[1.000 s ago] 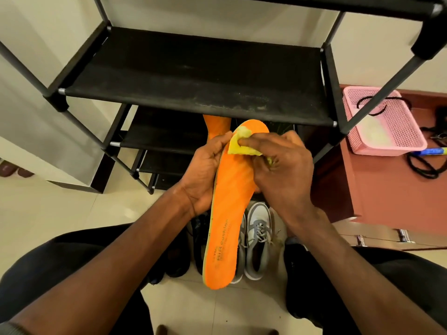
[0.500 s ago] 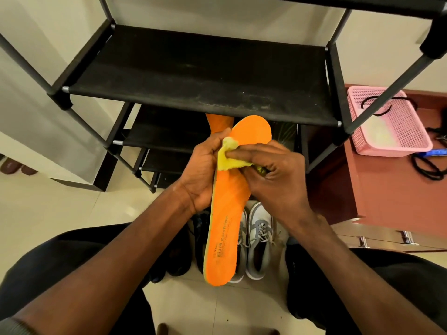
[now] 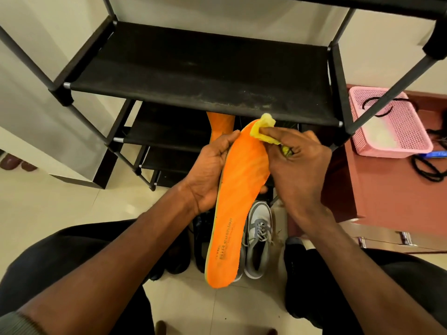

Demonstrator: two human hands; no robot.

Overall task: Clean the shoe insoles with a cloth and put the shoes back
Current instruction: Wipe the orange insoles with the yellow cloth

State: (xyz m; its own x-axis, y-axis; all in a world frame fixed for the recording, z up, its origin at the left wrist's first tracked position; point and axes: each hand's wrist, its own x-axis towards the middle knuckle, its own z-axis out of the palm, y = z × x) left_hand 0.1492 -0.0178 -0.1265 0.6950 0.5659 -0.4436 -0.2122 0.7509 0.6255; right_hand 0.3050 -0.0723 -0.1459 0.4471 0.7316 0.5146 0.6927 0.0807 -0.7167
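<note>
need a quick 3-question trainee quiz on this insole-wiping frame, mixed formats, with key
1. True or false: the left hand grips the insole by its edge.
2. Where is the yellow cloth pressed? A) the insole's heel end B) the insole's toe end C) the rack shelf
3. Fill in: the grey shoe stands on the ____, below the insole.

Key: 1 true; 2 B, the right hand pinches the cloth against the toe end; 3 floor.
</note>
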